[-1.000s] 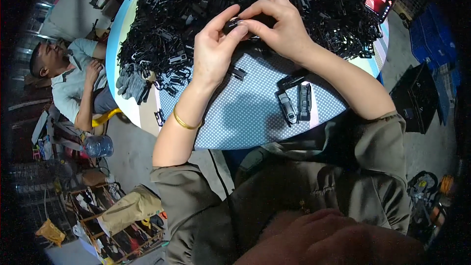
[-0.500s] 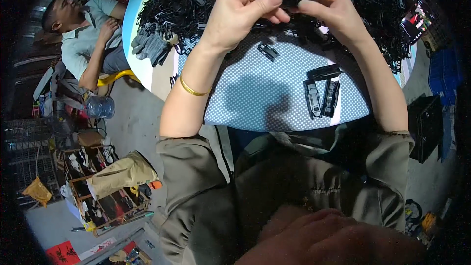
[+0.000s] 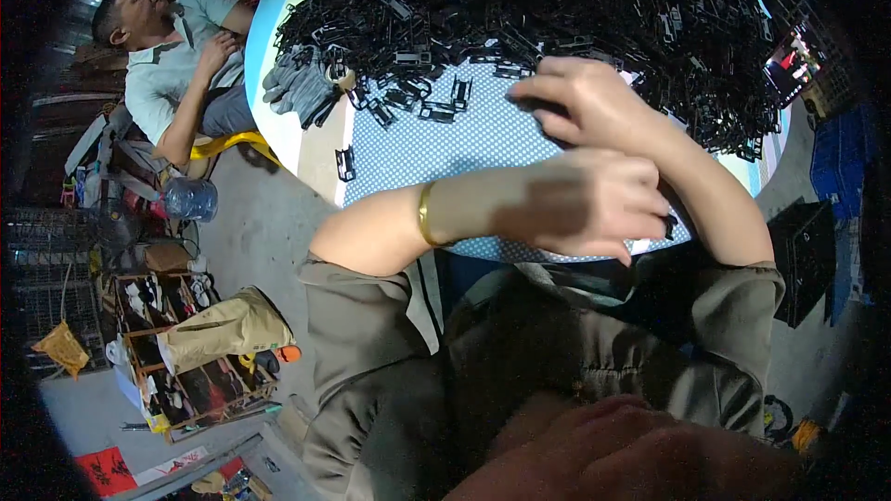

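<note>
1. Since the earlier frame, the left hand [image 3: 620, 206] has dropped from beside the right hand [image 3: 587, 100] to the lower right of the bench [image 3: 288, 137], and the right has come down near the pile. The dark piece that was raised between them no longer shows there.
2. The left hand reaches across, near the right forearm, palm down, fingers loosely spread and blurred. A black part [image 3: 670, 226] shows just by its fingertips; whether they grip it, one cannot tell.
3. The right hand hangs half open over the dotted cloth [image 3: 501, 144], index finger and thumb parted, with no held part visible.
4. The pile of black slotted plastic parts [image 3: 445, 19] covers the far side, and loose black frame-shaped parts [image 3: 436, 113] lie on the cloth at its near edge, left of the right hand.
5. With the arms this close to crossing, the left wrist is best kept clear of the right forearm. The parts look likely to snag, so a single one is best pinched by its edges and drawn free gently, without dragging neighbours.
</note>
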